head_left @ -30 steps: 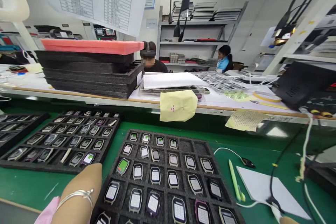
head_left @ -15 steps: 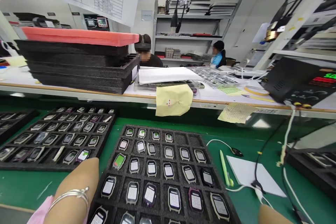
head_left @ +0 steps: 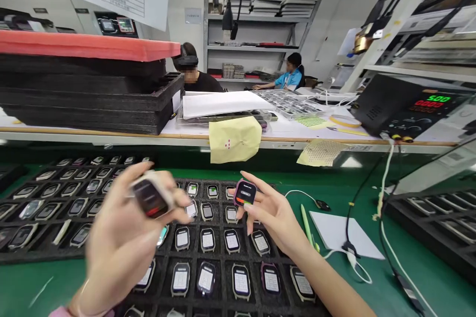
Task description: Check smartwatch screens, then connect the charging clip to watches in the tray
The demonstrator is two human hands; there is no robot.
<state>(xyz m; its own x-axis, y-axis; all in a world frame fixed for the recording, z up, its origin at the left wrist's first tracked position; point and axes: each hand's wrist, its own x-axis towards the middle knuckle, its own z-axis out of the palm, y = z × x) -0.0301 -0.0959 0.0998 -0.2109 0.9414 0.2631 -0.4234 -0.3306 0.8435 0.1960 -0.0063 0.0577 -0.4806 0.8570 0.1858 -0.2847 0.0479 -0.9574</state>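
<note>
A small smartwatch body with a pale case [head_left: 150,197] is left of the centre of the frame. It is blurred, and the fingers of the left hand [head_left: 122,240] are closed around it. Just to the right, the right hand [head_left: 273,214] pinches a small smartwatch body with a purple case [head_left: 245,192] between thumb and fingertips. Both are held above a black foam tray [head_left: 223,262] filled with similar watches, which lies on the green tabletop [head_left: 22,277].

My cream watch [head_left: 150,197] shows red on black; at its three o'clock, my purple watch [head_left: 245,193] is black-faced with a red-and-green strip.
</note>
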